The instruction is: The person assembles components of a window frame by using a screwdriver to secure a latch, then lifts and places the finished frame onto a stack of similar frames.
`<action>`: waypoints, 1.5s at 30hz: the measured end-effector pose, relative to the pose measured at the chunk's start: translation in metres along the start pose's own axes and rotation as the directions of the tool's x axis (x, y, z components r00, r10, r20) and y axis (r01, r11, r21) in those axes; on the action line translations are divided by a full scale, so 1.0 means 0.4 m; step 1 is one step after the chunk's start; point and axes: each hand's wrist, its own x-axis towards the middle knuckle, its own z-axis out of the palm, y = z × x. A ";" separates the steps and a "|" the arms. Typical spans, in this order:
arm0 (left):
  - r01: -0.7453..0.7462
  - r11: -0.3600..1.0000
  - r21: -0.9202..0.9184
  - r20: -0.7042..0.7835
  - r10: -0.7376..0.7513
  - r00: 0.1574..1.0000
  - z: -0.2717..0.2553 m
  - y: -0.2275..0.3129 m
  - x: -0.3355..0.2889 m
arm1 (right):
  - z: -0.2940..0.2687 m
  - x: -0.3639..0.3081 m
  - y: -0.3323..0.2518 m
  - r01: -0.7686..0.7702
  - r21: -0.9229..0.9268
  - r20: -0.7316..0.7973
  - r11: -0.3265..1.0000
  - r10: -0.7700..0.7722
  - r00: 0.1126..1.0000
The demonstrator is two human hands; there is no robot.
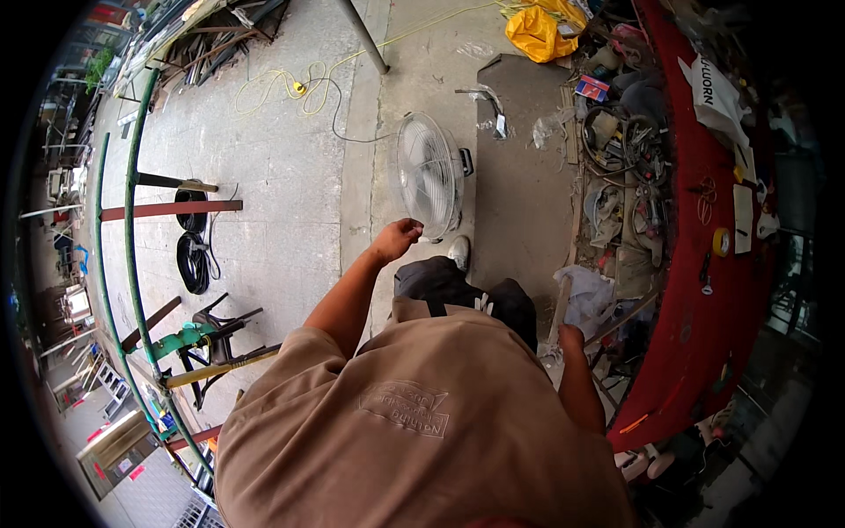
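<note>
A round floor fan (424,167) with a silver wire grille stands on the concrete in front of me, a dark handle on its right side. My left hand (401,238) reaches out to the fan's near edge. Its fingers are curled together beside the rim. Whether they grip a part of the fan or only rest close to it is hard to make out. Lower at my right side hangs my right hand (571,338), near a crumpled clear plastic bag (588,297). Its fingers are mostly hidden.
A red-topped bench (695,339) runs along the right, with tape (722,241) and small tools on it. Beside it lies a heap of hoses and scrap (629,163). Green metal railing (134,255) and black cable coils (193,262) are at left. A yellow cord (299,88) crosses the floor.
</note>
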 end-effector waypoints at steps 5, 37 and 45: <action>-0.029 0.931 -0.365 -0.303 -0.089 0.949 -0.122 0.066 -0.011 | -0.025 0.174 -0.250 0.353 -0.129 0.079 0.927 -0.346 0.935; 0.323 0.495 -0.807 -0.205 -0.748 0.632 0.436 0.105 -0.182 | 0.691 0.734 -1.237 0.696 -0.465 0.594 0.547 -0.390 0.703; 0.397 0.378 -0.837 -0.106 -0.822 0.559 0.546 -0.009 -0.291 | 0.696 0.749 -1.235 0.681 -0.453 0.569 0.575 -0.401 0.718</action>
